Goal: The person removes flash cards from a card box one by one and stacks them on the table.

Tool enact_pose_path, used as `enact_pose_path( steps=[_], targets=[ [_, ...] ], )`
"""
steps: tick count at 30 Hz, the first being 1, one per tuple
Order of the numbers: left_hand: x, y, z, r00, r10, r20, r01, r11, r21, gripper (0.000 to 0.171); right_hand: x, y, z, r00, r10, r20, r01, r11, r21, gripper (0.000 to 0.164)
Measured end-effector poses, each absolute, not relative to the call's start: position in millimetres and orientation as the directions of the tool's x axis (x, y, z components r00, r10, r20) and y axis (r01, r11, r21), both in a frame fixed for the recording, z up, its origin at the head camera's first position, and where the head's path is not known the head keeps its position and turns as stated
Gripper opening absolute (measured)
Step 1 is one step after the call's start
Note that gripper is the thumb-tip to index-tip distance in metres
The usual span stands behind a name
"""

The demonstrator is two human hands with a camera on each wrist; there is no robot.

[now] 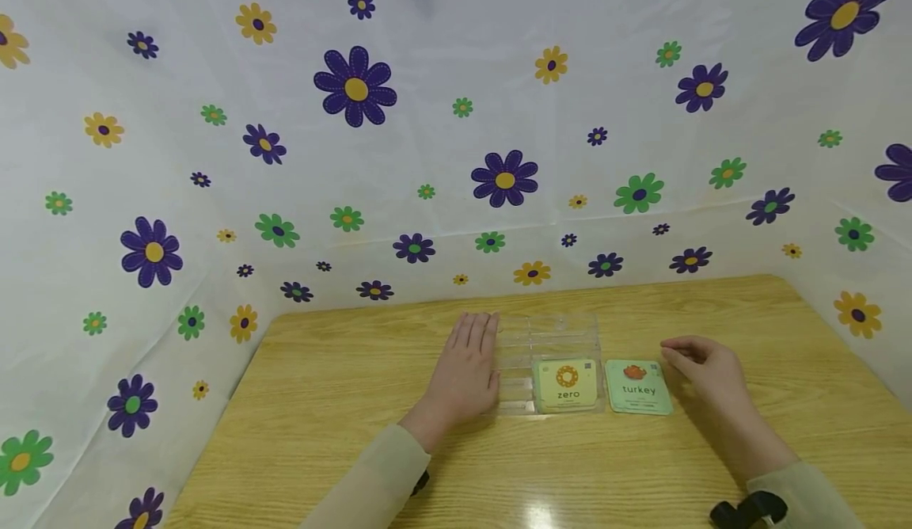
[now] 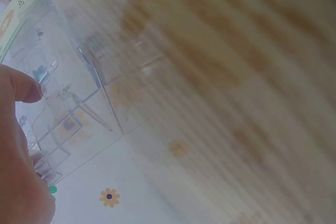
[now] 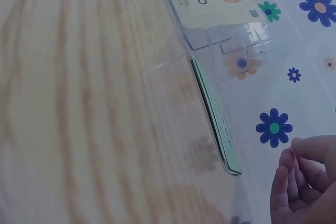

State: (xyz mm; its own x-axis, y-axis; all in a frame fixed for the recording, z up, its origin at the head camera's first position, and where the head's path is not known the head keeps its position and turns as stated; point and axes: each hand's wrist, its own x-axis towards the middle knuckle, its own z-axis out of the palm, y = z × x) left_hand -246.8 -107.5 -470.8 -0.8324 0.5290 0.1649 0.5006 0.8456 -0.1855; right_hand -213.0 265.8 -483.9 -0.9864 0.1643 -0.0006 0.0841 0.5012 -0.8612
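A clear plastic box with compartments (image 1: 514, 355) sits on the table, a yellow "zero" card (image 1: 568, 394) in its near right part. Across the box's left side lies my left hand (image 1: 466, 371), fingers straight and pointing away. In the left wrist view its thumb (image 2: 27, 88) touches the clear plastic. Just right of the box is a thin stack of cards (image 3: 212, 114) with a green "turkey" card (image 1: 639, 401) on top. My right hand (image 1: 705, 371) is beside that stack, fingers loosely bent, thumb and index fingertips together, and no object shows between them.
The wood-grain table (image 1: 306, 410) extends around the box on every side. A white cloth with printed flowers (image 1: 427, 149) hangs behind the table and along both sides. Dark straps (image 1: 748, 509) sit at the wrists.
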Motion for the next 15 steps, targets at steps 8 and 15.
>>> enact_pose_path(
  steps=[8,15],
  targets=[
    [-246.8,-108.6,-471.3,-0.834,0.528,0.162,0.501,0.847,-0.178,0.080,-212.1,263.0,-482.1,-0.989,0.148,0.009,0.066,0.495,-0.866,0.037],
    [-247.1,-109.0,-472.3,-0.837,0.523,0.158,0.497,0.849,-0.179,0.080,-210.4,256.6,-478.7,-0.991,0.133,0.020,0.045,0.469,-0.882,0.036]
  ],
)
